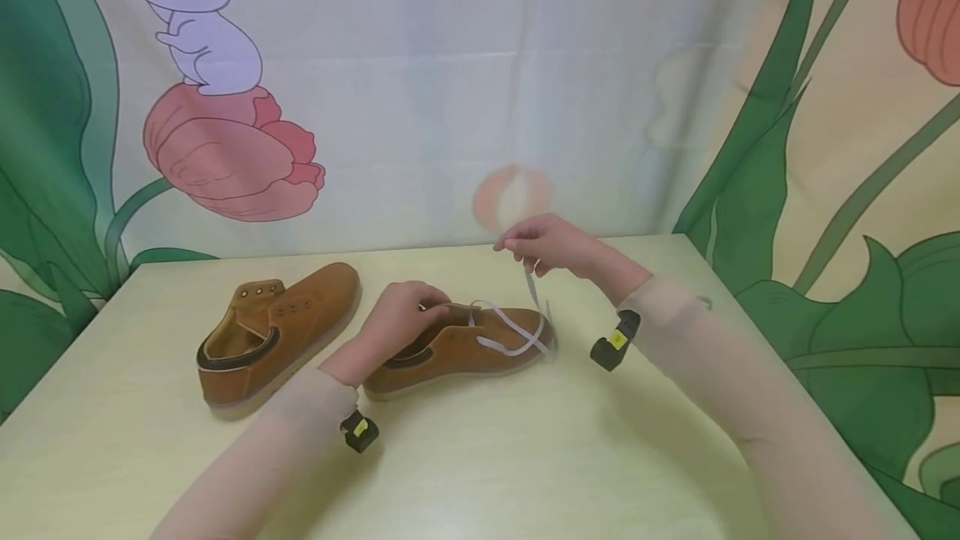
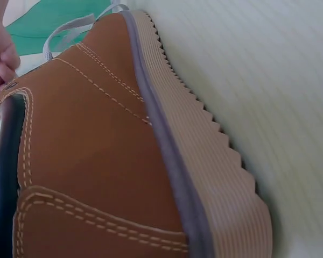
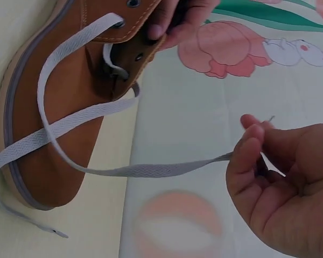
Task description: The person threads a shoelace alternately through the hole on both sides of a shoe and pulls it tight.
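Right hand (image 1: 551, 242), raised above the toe of the laced shoe (image 1: 457, 352): thumb and fingers gripping a grey lace (image 3: 151, 170) near its end, a thin tip poking out past them. Left hand (image 1: 405, 315), at the opening of the laced shoe: thumb and fingers curled on the upper edge of its far flap (image 3: 130, 54), which stands lifted.

The gripped lace leaves an eyelet on the laced shoe's near flap, swings in a loose loop over the toe, then climbs to the right hand. A loose end (image 3: 32, 222) comes from the far flap, crosses the toe and trails past the sole. Another short length shows inside, between the flaps.

Laced shoe sits upright on the bench (image 1: 480, 457), toe to the right, heel to the left under the left hand. Brown upper, pale double stitching, dark collar, ridged pale sole.

Second shoe (image 1: 300, 336), same brown: upright to the left of the laced shoe, well apart, toe angled toward the back, eyelets visible.

On this side of the laced shoe, two pale sleeves reach in, left sleeve (image 1: 262, 457) and right sleeve (image 1: 720, 373), each with a small black camera at the wrist.

Behind the laced shoe hangs a printed curtain (image 1: 420, 107): white rabbit (image 1: 217, 48) on a pink flower (image 1: 217, 157) off to its left, tall green leaves (image 1: 765, 173) off to its right.
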`<state>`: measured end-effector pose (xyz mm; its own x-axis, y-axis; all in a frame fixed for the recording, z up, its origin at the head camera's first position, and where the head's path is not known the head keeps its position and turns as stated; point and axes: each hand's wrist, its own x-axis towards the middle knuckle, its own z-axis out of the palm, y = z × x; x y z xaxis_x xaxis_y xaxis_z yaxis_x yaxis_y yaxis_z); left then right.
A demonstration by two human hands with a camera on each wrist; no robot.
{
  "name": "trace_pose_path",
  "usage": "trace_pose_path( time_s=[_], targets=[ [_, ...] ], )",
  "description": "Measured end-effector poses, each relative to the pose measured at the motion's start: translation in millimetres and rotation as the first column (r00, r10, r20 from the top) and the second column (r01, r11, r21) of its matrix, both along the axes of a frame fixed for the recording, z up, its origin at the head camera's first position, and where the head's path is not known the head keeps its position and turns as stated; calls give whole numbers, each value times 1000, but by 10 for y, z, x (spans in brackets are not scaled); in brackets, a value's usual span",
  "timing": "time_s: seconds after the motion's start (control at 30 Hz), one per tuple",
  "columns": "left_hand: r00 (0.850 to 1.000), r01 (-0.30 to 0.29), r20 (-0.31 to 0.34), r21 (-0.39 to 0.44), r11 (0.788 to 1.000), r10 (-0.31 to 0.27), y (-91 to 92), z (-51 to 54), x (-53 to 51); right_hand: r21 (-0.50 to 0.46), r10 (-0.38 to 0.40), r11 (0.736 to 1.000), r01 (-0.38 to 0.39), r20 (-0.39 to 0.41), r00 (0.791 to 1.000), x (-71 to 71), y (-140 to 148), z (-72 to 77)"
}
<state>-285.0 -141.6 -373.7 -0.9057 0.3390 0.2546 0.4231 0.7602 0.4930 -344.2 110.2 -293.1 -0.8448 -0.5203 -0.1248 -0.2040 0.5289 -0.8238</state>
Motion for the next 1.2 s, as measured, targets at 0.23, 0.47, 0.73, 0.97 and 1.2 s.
trace_pose_path(
  time_s=[0.23,0.47,0.73,0.97,1.2],
  targets=[
    [1000,-18,-17,-24,1000,18,2,3,-2,143,57,989,-43,-97,994,-97,-283,-143],
    [999,-3,-53,-28,1000,1,-12,-15,-2,288,182,951,-114,-219,959,-174,-435,-359],
    [996,-1,-84,-38,999,-2,-21,-53,1,397,318,900,-181,-312,895,-88,-575,-460],
    [998,0,-65,-21,1000,-1,-6,-42,7,427,365,880,-207,-332,870,-88,-610,-503],
    [997,-10,-79,-6,1000,10,-20,-62,-7,416,392,878,-239,-335,856,-97,-627,-555]
  ],
)
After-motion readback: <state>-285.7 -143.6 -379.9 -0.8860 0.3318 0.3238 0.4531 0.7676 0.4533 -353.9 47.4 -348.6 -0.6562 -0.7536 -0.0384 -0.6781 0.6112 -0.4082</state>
